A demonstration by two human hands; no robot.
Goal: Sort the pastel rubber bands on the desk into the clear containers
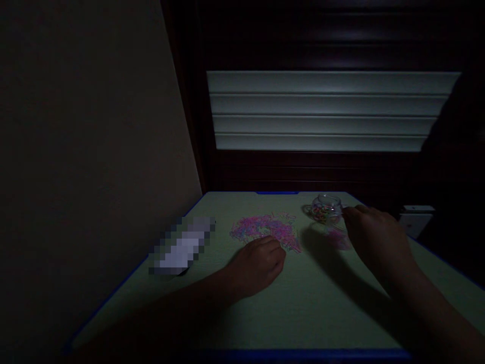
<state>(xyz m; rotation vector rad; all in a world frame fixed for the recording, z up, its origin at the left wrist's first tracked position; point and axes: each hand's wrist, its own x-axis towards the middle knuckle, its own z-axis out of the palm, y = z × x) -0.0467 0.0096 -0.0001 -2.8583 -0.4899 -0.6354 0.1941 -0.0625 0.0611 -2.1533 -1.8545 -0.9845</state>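
Status, judged partial: a qty of small coloured pcs. [321,214] sits inside the clear jar [329,201], which stands upright nr. the table's far R corner, open at the mouth; the larger qty, the main heap [265,225], lies loose nr. the middle of the far edge, spread and uncollected. A smaller pink pile [338,239] lies just on the near side of the jar; type of pc. too fine to confirm. L hand [260,265] is at the near side of the main heap, fingers curled in together; whether they pinch a pc. cannot be determined. R hand [377,235] is raised beside the jar, fingers bent and drawn together nr. its R side; contact and any held pc. not verifiable, fingertips too dark. Surface: table [280,313], pale green top w/ blue edging, corners rounded at the far side. A pale item [184,247], obscured by pixelation, lies nr. the L edge; ID n/a. Room: dimly lit; plain wall [94,126] to L, dark panelling [303,33] beyond the far edge w/ pale horizontal slats [326,106] set in it, and a white box [416,221], poss. an elec. outlet, beyond the R edge.
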